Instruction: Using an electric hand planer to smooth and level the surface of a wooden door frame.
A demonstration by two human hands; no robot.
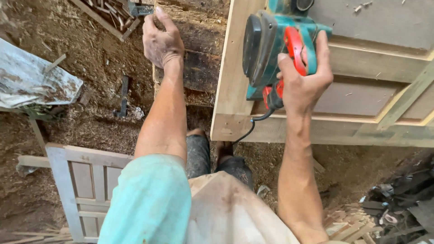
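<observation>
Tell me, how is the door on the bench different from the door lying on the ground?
The door on the bench is pale bare wood, with an electric planer resting on it under the right hand. The door on the ground looks grey, lies on the sawdust and has no tool on it. The left hand touches neither. Both doors have framed panels.

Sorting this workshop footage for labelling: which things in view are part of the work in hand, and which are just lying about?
In use:
- teal electric planer, gripped by the right hand
- pale wooden door frame under the planer
- dark rough timber, where the left hand rests

Lying about:
- small panelled door
- crumpled sheet
- wood offcuts
- sawdust-covered ground
</observation>
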